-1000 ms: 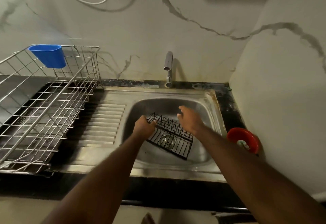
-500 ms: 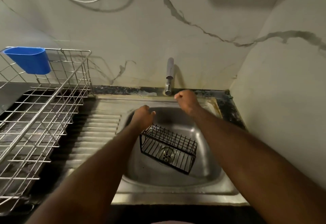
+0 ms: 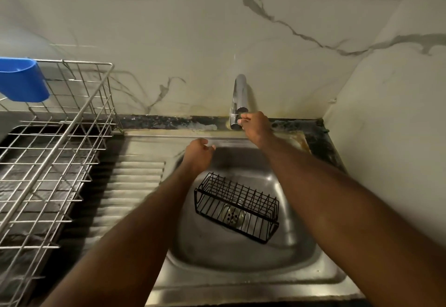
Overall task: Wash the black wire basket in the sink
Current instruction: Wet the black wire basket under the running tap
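Leftmost, a blue cup (image 3: 23, 81) hangs on the rim of a steel rack (image 3: 55, 152) standing on the dark surface (image 3: 321, 142) beside the ribbed drainboard (image 3: 130, 186). The left hand (image 3: 196, 153) hovers over the sink's (image 3: 241, 275) back-left edge, its grip loosely curled and grasping nothing — apart from the basket (image 3: 237, 206). The basket lies free on the basin floor, tilted, right over the drain (image 3: 233, 216). At the back, the right hand (image 3: 255, 126) reaches the tap (image 3: 237, 102) — its fingertips (image 3: 241, 119) pinch the lower part near the base.
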